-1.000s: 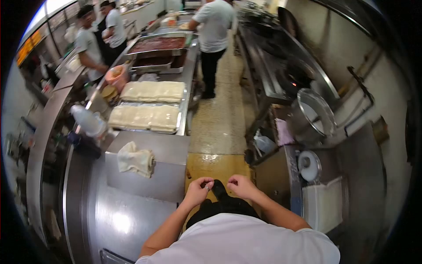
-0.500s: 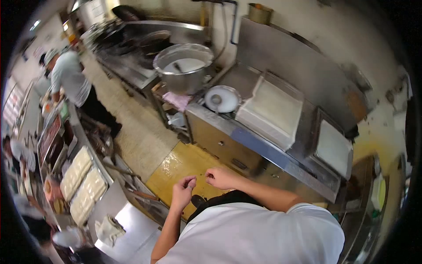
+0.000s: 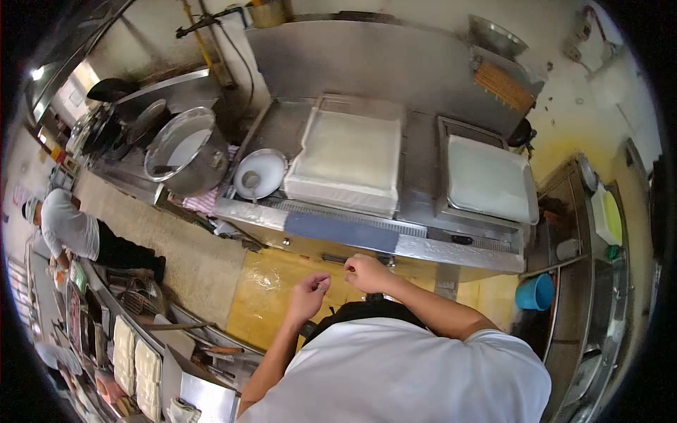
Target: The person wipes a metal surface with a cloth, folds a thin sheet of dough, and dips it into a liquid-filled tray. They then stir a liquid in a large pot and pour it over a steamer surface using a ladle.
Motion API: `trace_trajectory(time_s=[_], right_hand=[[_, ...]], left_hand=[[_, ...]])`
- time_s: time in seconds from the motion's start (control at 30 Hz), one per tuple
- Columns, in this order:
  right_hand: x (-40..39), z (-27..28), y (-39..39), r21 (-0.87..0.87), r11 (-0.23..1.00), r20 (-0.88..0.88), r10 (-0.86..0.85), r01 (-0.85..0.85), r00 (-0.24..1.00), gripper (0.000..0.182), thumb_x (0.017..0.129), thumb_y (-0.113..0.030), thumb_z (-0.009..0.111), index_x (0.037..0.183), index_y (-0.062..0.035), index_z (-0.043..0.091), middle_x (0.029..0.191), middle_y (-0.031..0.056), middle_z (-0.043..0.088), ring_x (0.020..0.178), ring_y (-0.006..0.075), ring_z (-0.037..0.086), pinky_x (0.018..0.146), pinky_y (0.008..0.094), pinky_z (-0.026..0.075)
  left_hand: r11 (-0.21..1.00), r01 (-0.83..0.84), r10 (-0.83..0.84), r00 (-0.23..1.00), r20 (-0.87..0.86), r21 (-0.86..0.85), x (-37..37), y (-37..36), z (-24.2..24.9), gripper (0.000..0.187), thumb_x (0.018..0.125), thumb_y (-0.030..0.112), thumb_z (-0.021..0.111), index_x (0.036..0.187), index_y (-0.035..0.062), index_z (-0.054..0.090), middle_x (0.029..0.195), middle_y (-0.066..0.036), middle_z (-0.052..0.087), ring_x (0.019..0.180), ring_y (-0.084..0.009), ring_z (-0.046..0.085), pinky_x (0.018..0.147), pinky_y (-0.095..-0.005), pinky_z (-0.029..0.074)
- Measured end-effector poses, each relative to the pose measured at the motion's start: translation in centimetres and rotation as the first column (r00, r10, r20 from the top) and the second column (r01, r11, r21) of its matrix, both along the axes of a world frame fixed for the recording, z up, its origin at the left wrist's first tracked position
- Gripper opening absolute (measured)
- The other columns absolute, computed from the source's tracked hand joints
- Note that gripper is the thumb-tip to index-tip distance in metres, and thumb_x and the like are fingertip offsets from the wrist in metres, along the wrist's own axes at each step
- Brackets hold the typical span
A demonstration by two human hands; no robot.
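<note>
We are turned squarely to the counter [image 3: 422,169] and white cloth [image 3: 345,199], left hand [image 3: 306,297] and right hand [image 3: 367,274] loosely curled, whether gripping anything we cannot tell.

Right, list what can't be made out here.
All in the head view:
Left hand and right hand: anything tiny between the fingertips; too small.
Metal pot: its inner bottom; the white contents hide it.
Cloth: its full shape; the bottom edge cuts it off.
Co-worker: what the hands are handling; too small and blurred.
</note>
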State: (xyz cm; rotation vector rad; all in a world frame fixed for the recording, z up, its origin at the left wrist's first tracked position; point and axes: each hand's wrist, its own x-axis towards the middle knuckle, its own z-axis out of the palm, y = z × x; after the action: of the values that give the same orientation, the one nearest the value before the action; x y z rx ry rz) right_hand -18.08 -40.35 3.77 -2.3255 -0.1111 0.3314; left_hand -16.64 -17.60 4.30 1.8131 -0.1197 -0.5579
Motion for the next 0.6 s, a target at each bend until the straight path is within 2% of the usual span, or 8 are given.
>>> trace_trajectory(time_s=[0.07, 0.13, 0.23, 0.27, 0.37, 0.4, 0.47, 0.6], right_hand=[[-0.6, -0.9, -3.2, -0.025, 0.998, -0.032, -0.054, 0.054, 0.998, 0.034, 0.087, -0.023, 0.067, 0.114, -0.0006, 0.066, 0.121, 0.0235, 0.062, 0.118, 0.0416, 0.059, 0.1, 0.0488, 0.048], [-1.3, -3.3, -6.1, -0.1, 0.988, 0.002, -0.12, 0.119, 0.993, 0.041, 0.085, -0.021, 0.068, 0.12, 0.0004, 0.064, 0.125, 0.0266, 0.062, 0.12, 0.0423, 0.059, 0.103, 0.048, 0.048], [-2.1, -5.6, -10.0, -0.304, 0.942, 0.116, -0.11, 0.141, 0.987, 0.059, 0.086, -0.019, 0.066, 0.137, 0.006, 0.052, 0.143, 0.0321, 0.048, 0.135, 0.0454, 0.047, 0.114, 0.0472, 0.04], [-1.9, -5.3, -11.1, -0.322, 0.942, 0.043, -0.089, 0.099, 0.995, 0.07, 0.086, -0.014, 0.062, 0.146, 0.0113, 0.038, 0.155, 0.0336, 0.035, 0.144, 0.0469, 0.036, 0.121, 0.0498, 0.03], [-2.5, -6.6, -13.5, -0.43, 0.89, 0.133, -0.102, 0.15, 0.986, 0.071, 0.085, -0.01, 0.059, 0.148, 0.0108, 0.035, 0.157, 0.0339, 0.03, 0.147, 0.0475, 0.031, 0.122, 0.0542, 0.024], [-2.6, -7.4, -14.2, -0.385, 0.907, 0.1, -0.144, 0.172, 0.984, 0.074, 0.086, -0.009, 0.057, 0.152, 0.0091, 0.029, 0.161, 0.032, 0.023, 0.151, 0.0466, 0.021, 0.124, 0.0565, 0.018], [-3.6, -8.8, -15.8, -0.439, 0.887, 0.006, -0.16, 0.146, 0.987, 0.074, 0.087, -0.01, 0.055, 0.153, 0.0082, 0.027, 0.163, 0.0298, 0.02, 0.153, 0.0443, 0.017, 0.124, 0.0554, 0.017], [-5.4, -10.6, -17.8, -0.436, 0.889, 0.042, -0.137, 0.142, 0.99, 0.077, 0.086, -0.005, 0.054, 0.156, 0.0058, 0.023, 0.166, 0.024, 0.015, 0.156, 0.0379, 0.01, 0.126, 0.0534, 0.012]], left_hand=[[0.998, 0.065, -0.064, 0.998, -0.028, 0.022, 0.5, -3.4, -1.2, 0.027, 0.098, 0.017, 0.067, 0.118, -0.0012, 0.069, 0.108, -0.015, 0.074, 0.099, -0.019, 0.069, 0.09, -0.0313, 0.053], [0.962, 0.177, -0.208, 0.969, 0.136, 0.208, 1.5, -7.1, -0.7, 0.035, 0.094, 0.019, 0.071, 0.123, -0.0001, 0.067, 0.12, -0.021, 0.069, 0.11, -0.0282, 0.068, 0.094, -0.04, 0.053], [0.857, 0.261, -0.436, 0.828, 0.353, 0.445, 3.2, -11.6, -4.8, 0.049, 0.09, 0.023, 0.074, 0.132, 0.0028, 0.062, 0.139, -0.027, 0.056, 0.128, -0.0398, 0.056, 0.104, -0.0493, 0.047], [0.816, 0.266, -0.509, 0.753, 0.418, 0.514, 4.0, -13.0, -6.5, 0.054, 0.088, 0.025, 0.074, 0.136, 0.004, 0.06, 0.145, -0.029, 0.051, 0.134, -0.0434, 0.051, 0.109, -0.0517, 0.044], [0.66, 0.266, -0.653, 0.665, 0.362, 0.703, 4.9, -17.1, -7.5, 0.063, 0.089, 0.026, 0.071, 0.144, 0.0053, 0.051, 0.156, -0.027, 0.039, 0.142, -0.0467, 0.04, 0.115, -0.0519, 0.037], [0.563, 0.317, -0.714, 0.652, 0.255, 0.763, 5.3, -18.0, -7.3, 0.064, 0.09, 0.027, 0.071, 0.146, 0.0059, 0.049, 0.157, -0.026, 0.037, 0.142, -0.0475, 0.039, 0.116, -0.0516, 0.037], [0.344, 0.416, -0.795, 0.606, 0.026, 0.842, 5.6, -19.2, -7.0, 0.067, 0.091, 0.03, 0.069, 0.149, 0.0069, 0.046, 0.159, -0.026, 0.034, 0.143, -0.0491, 0.038, 0.117, -0.0511, 0.036], [0.323, 0.439, -0.813, 0.583, 0.008, 0.838, 6.7, -18.5, -9.7, 0.064, 0.091, 0.029, 0.065, 0.149, 0.0074, 0.047, 0.161, -0.024, 0.032, 0.144, -0.0467, 0.037, 0.116, -0.0513, 0.038]])
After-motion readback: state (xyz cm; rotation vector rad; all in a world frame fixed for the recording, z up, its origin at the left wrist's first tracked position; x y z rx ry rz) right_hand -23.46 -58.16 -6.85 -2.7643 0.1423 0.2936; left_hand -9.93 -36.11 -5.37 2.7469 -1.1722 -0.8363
